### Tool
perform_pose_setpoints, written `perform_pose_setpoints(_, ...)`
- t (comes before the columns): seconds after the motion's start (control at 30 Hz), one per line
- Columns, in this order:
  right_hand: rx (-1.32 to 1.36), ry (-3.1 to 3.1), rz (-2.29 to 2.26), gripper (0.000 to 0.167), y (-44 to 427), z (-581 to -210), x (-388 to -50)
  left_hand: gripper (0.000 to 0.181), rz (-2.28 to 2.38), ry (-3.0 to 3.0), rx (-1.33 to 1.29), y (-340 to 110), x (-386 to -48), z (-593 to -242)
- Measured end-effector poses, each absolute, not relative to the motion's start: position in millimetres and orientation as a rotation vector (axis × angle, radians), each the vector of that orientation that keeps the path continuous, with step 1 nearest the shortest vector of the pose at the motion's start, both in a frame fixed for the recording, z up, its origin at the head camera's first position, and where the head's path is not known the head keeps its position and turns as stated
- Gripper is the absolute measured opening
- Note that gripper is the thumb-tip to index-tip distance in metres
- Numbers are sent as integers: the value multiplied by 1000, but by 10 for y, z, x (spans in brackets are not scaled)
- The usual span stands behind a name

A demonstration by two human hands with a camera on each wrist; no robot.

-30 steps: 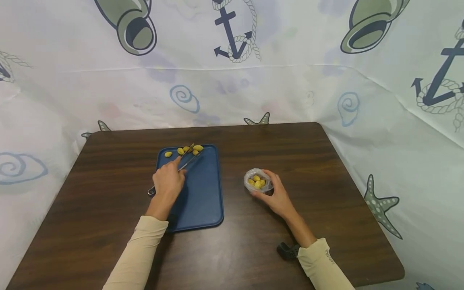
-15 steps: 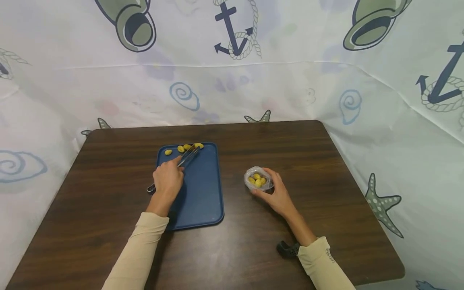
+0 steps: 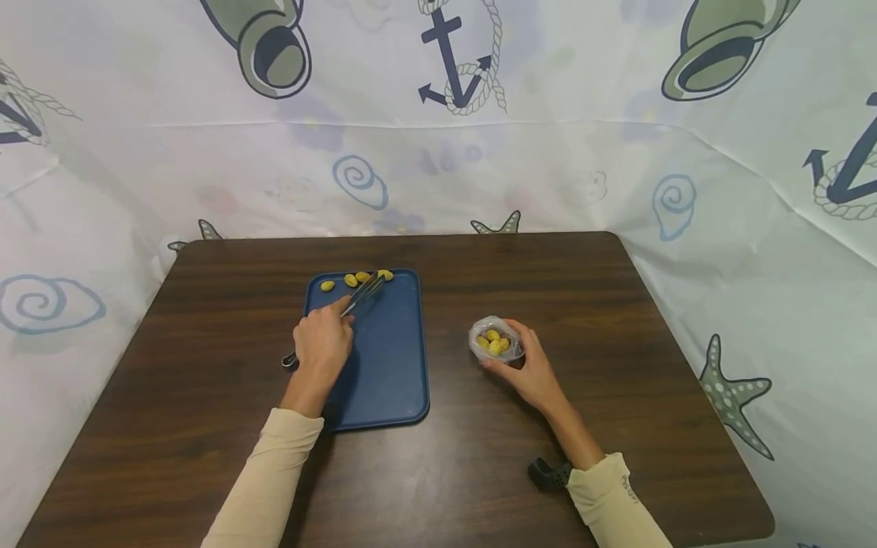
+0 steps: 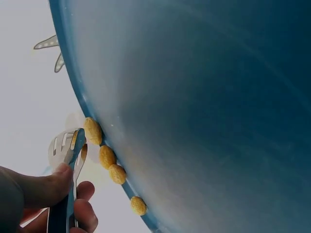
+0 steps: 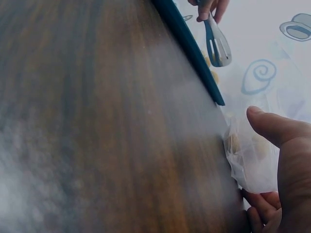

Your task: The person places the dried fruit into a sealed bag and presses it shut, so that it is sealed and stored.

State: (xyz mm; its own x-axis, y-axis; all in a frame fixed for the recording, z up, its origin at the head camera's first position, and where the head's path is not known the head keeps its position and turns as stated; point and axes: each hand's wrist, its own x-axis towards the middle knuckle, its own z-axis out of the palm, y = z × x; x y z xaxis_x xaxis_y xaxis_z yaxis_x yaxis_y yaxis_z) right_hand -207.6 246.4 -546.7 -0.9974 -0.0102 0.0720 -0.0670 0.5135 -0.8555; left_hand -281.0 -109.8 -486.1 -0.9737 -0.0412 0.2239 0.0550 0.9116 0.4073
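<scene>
In the head view my left hand grips metal tongs above the far end of a blue tray. The tong jaws are nearly together, with a bit of yellow showing between them in the left wrist view. Several small yellow oval pieces lie along the tray's far edge, beside the tong tips. To the right, my right hand holds a small clear plastic bag upright, thumb on the near side and fingers on the far side. Inside its open mouth sit several more yellow pieces.
A dark wood-grain table carries the tray and the bag. Behind it hangs a white cloth printed with anchors, shells and starfish. A black strap device is on the right wrist.
The tong jaws have closed together over the nearest yellow piece, which no longer shows separately on the tray. My right hand and the bag stay in place; the head view shifts slightly.
</scene>
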Motion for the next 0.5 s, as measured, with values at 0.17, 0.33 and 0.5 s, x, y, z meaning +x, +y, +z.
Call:
perform_pose_setpoints(0.17, 72, -2684, 1518, 84, 2464, -5486, -2076, 35, -629, -2815, -19, -1105, -2745, -4835)
perform_pose_setpoints(0.33, 71, -2682, 1519, 84, 2466, -5490, -2074, 35, -635, -2806, -11, -1111, -2674, -4793)
perform_pose_setpoints(0.5, 94, -2668, 1532, 83, 2474, -5495, -2076, 35, -656, -2771, -8, -1115, -2605, -4759)
